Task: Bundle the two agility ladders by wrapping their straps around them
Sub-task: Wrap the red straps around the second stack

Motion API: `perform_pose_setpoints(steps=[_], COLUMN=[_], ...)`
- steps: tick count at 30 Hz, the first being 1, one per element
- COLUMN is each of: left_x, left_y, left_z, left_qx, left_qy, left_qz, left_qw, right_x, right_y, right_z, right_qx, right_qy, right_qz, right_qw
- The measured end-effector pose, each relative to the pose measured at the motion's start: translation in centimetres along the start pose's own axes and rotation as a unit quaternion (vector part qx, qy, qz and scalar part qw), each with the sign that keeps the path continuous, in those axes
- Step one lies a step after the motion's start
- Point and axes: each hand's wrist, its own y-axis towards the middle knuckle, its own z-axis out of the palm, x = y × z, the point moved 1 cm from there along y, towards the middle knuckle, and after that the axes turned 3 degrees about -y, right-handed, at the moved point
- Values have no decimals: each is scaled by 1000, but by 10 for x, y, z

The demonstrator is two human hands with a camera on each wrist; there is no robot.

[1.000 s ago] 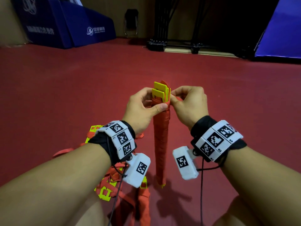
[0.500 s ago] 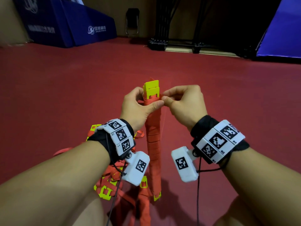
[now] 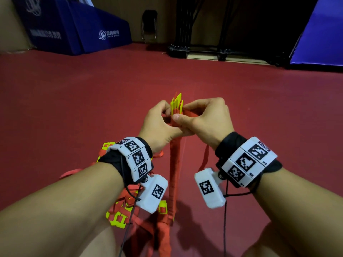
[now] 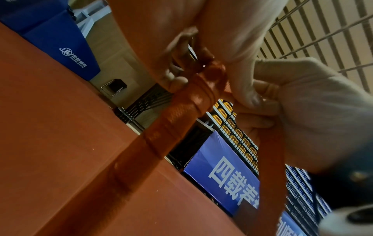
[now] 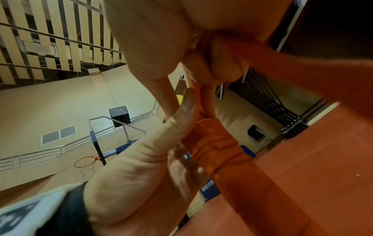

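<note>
Red sports flooring (image 3: pixel 74 108) underlies both grips. Left hand (image 3: pixel 159 125) clamps the upright red-strapped yellow-runged ladder bundle (image 3: pixel 175 164); right hand (image 3: pixel 206 119), alongside, pinches the loose red strap (image 3: pixel 203 160).

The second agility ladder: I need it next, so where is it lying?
In the head view the second agility ladder lies loose on the red floor at lower left, beneath the left forearm, beside the bundled ladder.

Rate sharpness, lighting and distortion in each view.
Head: sharp, evenly lit, with edges bowed by the wide lens. Left wrist: dim, with the left hand smeared and the bundle soft. Right wrist: the right hand is close and blurred; the background is clearer and strongly curved.
</note>
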Motion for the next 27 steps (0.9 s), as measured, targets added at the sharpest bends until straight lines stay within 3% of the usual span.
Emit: perform_pose_setpoints(steps=[5, 8, 14, 17, 23, 27], left_x=[0, 1, 4, 2, 1, 0], left_y=[1, 3, 4, 3, 4, 0], left_z=[-2, -5, -5, -5, -5, -3], left_qx=[21, -1, -48, -42, -87, -62], left_qy=[-30, -54, -52, -17, -8, 25], left_qz=[-19, -39, -24, -11, 8, 1], left_qw=[999, 998, 997, 999, 996, 998], right_x=[-7, -10, -14, -13, 0, 9], right_y=[9, 12, 16, 14, -2, -8], right_z=[-2, -3, -5, -4, 9, 12], right_qx=[19, 27, -31, -50, 3, 3], right_qy=[34, 50, 51, 33, 52, 13], right_qz=[-14, -19, -1, -4, -14, -27], right_qw=[999, 998, 998, 998, 999, 1000])
